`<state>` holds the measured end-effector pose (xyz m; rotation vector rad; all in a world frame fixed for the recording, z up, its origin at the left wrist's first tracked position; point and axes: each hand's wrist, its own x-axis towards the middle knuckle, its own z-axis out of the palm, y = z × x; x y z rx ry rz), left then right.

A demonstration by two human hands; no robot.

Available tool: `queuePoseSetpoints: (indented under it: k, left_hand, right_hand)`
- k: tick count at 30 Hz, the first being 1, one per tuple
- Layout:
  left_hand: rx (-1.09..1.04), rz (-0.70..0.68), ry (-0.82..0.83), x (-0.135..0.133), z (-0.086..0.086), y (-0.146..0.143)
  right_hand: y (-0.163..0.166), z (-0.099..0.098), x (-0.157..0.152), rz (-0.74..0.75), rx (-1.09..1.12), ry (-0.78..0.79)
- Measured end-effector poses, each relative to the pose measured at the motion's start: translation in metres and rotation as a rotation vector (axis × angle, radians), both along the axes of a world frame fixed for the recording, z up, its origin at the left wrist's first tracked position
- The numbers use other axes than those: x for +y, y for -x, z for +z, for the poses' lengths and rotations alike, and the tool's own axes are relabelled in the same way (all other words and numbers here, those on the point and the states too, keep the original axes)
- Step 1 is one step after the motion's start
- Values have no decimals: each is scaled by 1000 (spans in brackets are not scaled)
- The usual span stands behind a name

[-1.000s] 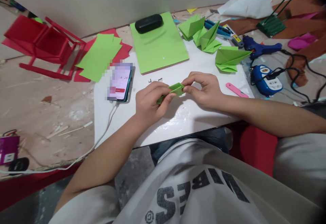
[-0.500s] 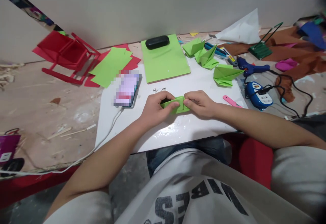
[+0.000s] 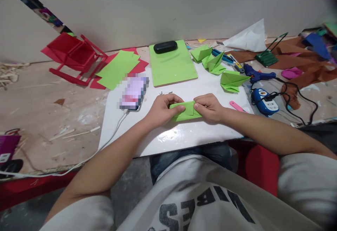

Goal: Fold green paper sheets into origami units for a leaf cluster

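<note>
A folded piece of green paper (image 3: 188,110) is held between my two hands, above the near half of a white board (image 3: 126,133). My left hand (image 3: 164,108) grips its left end, thumb lying on top of the paper. At the right end, my right hand (image 3: 210,107) pinches it between thumb and curled fingers. The paper is a small flat strip with a folded flap showing near its middle. Beyond the hands sit folded green paper shapes (image 3: 233,81) and a stack of green paper (image 3: 172,66) with a black case (image 3: 165,47) on it.
A phone (image 3: 134,92) with a white charging cable lies left of my hands. A pink cutter (image 3: 236,106), a blue power socket (image 3: 264,101) and a glue gun (image 3: 259,73) are on the right. A red miniature rocking chair (image 3: 76,57) stands at the far left.
The green paper has turned flatter, showing more of its face. My right hand has shifted slightly right along it. The whole view has tilted a little.
</note>
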<state>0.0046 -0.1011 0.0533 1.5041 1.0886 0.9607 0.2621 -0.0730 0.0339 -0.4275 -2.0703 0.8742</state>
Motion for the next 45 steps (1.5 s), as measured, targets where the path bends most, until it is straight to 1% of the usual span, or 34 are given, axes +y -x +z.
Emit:
queuePoseSetpoints:
  k: [2, 4, 9, 11, 14, 18, 21, 23, 25, 29, 31, 34, 36, 41, 45]
  left_hand:
    - [4, -19, -3, -1, 2, 0]
    - [-12, -14, 0, -2, 3, -2]
    - [-184, 90, 98, -1, 4, -5]
    - [-206, 127, 105, 1, 3, -3]
    - [-165, 178, 24, 4, 1, 0]
    - [-105, 267, -92, 5, -3, 2]
    - [-80, 338, -171, 3, -5, 1]
    - [-83, 354, -205, 3, -4, 1]
    - [-92, 324, -191, 2, -3, 1]
    - [-110, 215, -45, 2, -2, 1]
    - [-119, 232, -6, 1, -3, 0]
    - [-131, 317, -11, 2, -6, 0]
    - [-133, 347, -8, 2, -7, -1]
    - [-131, 329, 27, 4, -8, 0]
    - [-137, 330, 4, 3, -8, 0]
  right_hand:
    - [-1, 1, -1, 17, -19, 27]
    - [0, 2, -2, 2, -26, 16]
    - [3, 3, -3, -170, 63, -120]
    - [3, 1, -1, -222, 104, -165]
    - [3, -1, 2, -240, 121, -197]
    - [1, -4, 5, -269, 61, -156]
    - [-2, -5, 8, -236, 14, -163]
    - [-3, -6, 9, -206, -11, -200]
    - [-3, -5, 9, -236, -29, -219]
    - [-2, -3, 8, -357, -23, -152]
    - [-2, -3, 9, -368, -32, -103]
    - [-1, -6, 10, -341, -67, -18]
    - [-1, -7, 11, -322, -92, 27]
    - [-2, -7, 10, -349, -126, 69]
    - [-1, -6, 10, -364, -107, 103]
